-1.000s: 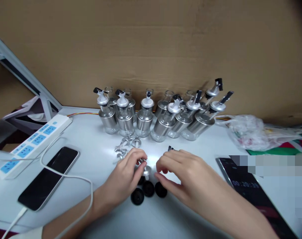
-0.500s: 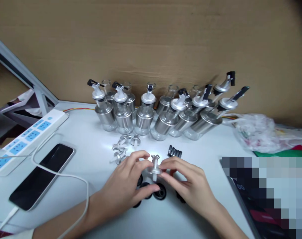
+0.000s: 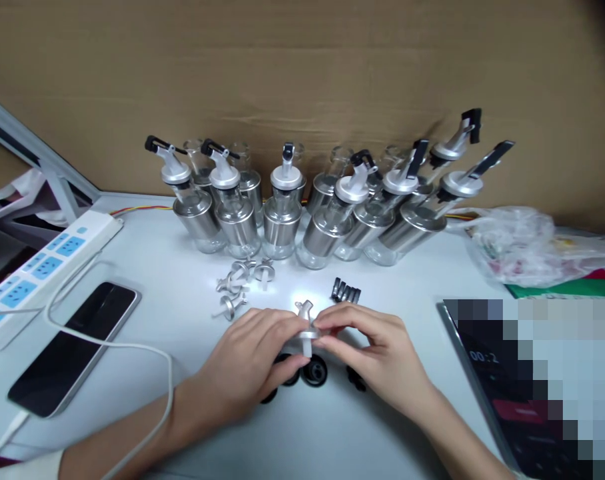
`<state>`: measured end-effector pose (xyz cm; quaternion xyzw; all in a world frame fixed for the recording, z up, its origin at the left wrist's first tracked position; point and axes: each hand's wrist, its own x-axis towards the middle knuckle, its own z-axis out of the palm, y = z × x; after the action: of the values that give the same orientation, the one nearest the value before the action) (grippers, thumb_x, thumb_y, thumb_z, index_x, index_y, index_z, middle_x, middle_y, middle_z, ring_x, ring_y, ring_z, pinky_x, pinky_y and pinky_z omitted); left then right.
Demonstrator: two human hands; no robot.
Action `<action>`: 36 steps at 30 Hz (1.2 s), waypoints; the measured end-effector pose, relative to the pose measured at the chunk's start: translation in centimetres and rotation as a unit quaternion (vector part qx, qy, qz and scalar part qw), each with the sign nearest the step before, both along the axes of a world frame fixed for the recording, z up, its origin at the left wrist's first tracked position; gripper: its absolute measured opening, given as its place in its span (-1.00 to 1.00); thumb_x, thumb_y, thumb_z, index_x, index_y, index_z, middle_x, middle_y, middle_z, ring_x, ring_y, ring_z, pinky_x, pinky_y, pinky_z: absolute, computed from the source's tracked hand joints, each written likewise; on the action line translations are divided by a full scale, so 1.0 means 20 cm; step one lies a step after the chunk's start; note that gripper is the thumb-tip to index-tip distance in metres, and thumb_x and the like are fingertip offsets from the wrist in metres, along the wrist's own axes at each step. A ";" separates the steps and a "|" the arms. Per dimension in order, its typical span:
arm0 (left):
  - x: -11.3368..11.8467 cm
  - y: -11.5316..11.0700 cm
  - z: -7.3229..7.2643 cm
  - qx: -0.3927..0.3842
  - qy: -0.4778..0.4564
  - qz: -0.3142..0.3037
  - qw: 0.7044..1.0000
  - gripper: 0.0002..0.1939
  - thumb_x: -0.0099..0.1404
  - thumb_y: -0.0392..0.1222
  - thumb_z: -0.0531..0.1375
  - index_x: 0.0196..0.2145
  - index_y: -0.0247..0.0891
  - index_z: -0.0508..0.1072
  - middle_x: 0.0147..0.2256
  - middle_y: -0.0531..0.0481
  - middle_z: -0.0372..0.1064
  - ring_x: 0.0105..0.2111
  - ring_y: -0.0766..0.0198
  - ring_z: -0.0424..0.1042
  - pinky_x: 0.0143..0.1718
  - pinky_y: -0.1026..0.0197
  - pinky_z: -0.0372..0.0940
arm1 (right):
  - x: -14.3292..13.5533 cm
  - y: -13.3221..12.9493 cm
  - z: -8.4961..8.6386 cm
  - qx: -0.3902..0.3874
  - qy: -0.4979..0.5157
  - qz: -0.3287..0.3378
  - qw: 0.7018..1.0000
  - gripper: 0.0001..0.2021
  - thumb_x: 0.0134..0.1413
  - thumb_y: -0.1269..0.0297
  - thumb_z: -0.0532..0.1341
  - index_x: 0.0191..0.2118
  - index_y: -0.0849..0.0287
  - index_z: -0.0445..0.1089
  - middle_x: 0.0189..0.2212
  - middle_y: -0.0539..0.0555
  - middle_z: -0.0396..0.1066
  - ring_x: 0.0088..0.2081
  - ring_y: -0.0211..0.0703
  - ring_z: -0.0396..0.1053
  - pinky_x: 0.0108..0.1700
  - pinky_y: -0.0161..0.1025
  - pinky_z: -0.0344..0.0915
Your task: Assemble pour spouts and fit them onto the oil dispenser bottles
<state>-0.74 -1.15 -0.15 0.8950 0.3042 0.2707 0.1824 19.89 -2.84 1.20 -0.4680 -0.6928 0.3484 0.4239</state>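
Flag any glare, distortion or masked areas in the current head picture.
Head view: bright glare on the white tabletop, just beyond the silver pourer spout; head view: the outermost bottles splay outward, probably wide-angle stretch; head view: mosaic blocks hide part of the right-hand phone; head view: the top-right corner darkens.

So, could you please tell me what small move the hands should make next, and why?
Perhaps the left hand should reach for the round black cap: the right hand's fingers hold the silver spout upright, its pale stem is bare, and the cap lies close by.
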 end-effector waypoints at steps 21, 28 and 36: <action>0.01 0.01 0.05 0.011 0.040 0.008 0.999 -0.78 0.30 -0.27 0.06 -0.09 -0.27 0.30 -0.21 -0.03 0.43 -0.23 0.25 0.38 -0.17 0.15 0.24 | 0.16 0.03 0.01 -0.235 -0.259 0.042 0.936 -0.85 0.07 0.21 0.20 -0.27 0.13 0.43 -0.52 -0.05 0.31 -0.50 -0.27 0.25 -0.41 -0.33 0.18; 0.00 0.01 0.06 0.014 0.037 0.009 0.999 -0.76 0.30 -0.26 0.07 -0.07 -0.28 0.30 -0.20 -0.03 0.43 -0.22 0.25 0.38 -0.16 0.16 0.23 | 0.19 0.03 0.02 -0.216 -0.274 0.057 0.936 -0.86 0.06 0.19 0.21 -0.38 0.13 0.41 -0.50 -0.03 0.35 -0.47 -0.26 0.29 -0.37 -0.33 0.22; 0.00 0.01 0.07 -0.004 0.050 0.013 0.999 -0.76 0.30 -0.25 0.05 -0.06 -0.25 0.29 -0.19 -0.03 0.44 -0.21 0.23 0.38 -0.16 0.15 0.24 | 0.19 0.04 0.01 -0.211 -0.270 -0.015 0.939 -0.82 0.09 0.14 0.18 -0.29 0.11 0.43 -0.52 -0.03 0.43 -0.50 -0.24 0.35 -0.41 -0.33 0.26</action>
<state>-0.76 -1.01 1.15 0.9027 0.3256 0.2268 0.1665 23.72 -2.14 1.31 -0.6334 -0.6847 0.3406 0.1180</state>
